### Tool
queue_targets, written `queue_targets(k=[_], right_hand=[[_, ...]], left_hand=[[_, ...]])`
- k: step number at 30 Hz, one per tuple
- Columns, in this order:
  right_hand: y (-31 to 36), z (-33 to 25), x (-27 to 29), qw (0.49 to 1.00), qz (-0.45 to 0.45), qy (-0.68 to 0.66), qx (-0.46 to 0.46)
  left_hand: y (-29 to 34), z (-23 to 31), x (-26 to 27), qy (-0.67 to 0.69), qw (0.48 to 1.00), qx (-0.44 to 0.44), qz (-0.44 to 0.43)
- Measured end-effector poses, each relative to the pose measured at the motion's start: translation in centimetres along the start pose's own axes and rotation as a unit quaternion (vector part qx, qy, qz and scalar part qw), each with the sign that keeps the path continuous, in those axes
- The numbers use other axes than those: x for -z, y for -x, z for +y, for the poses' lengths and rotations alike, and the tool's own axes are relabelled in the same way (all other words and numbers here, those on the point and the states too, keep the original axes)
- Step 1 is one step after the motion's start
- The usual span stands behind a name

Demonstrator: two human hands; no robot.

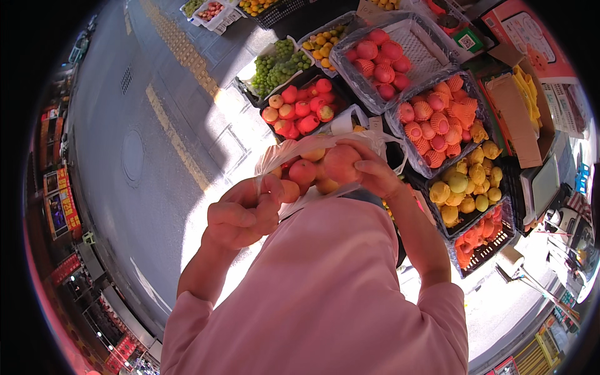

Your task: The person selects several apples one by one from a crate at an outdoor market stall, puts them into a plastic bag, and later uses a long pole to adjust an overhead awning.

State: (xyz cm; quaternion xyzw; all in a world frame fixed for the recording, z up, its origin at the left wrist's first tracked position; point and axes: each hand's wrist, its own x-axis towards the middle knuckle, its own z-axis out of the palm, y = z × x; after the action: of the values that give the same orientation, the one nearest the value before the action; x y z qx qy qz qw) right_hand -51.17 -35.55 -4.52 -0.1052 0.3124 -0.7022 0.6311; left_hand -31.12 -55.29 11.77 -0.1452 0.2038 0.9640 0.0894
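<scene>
In front of my chest a thin clear plastic bag (275, 155) spreads between my two hands, with several round red and yellow-orange fruits (302, 172) inside. My left hand (242, 214) is closed, pinching the bag's left edge between thumb and fingers. At the bag's right side, my right hand (379, 172) grips a large round orange-red fruit (341, 164); its exact kind I cannot make out. This fruit sits at the bag's mouth, against the others. Whether the right fingers also hold the plastic cannot be told.
Just beyond the bag stands a crate of red-wrapped fruit (306, 107), with green grapes (275, 65) behind. To the right are a lined crate (431, 37) of red fruit, foam-netted fruit (437, 122), yellow fruit (465, 184) and a cardboard box (515, 119). Paved road (162, 125) lies left.
</scene>
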Motion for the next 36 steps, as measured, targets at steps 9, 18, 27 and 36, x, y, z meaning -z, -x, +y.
queue_targets(k=[9,18,27,36], right_hand=[[8.7,-1.5,4.7,0.96,0.196,-0.063,0.189],[35.3,5.2,33.1,0.521,0.633,-0.396,0.415],[50.1,17.1,42.7,0.498,0.67,-0.396,0.381],[14.4,-4.2,19.5,0.785,0.52,0.311,0.13]], left_hand=[[-3.3,-0.7,-0.2,-0.089,0.994,0.012,0.058],[-6.5,-2.2,3.0,-0.422,0.854,0.026,0.302],[-13.1,-5.1,-2.7,-0.142,0.959,0.07,0.234],[-13.6,-5.4,-2.2,-0.094,0.981,0.07,0.155]])
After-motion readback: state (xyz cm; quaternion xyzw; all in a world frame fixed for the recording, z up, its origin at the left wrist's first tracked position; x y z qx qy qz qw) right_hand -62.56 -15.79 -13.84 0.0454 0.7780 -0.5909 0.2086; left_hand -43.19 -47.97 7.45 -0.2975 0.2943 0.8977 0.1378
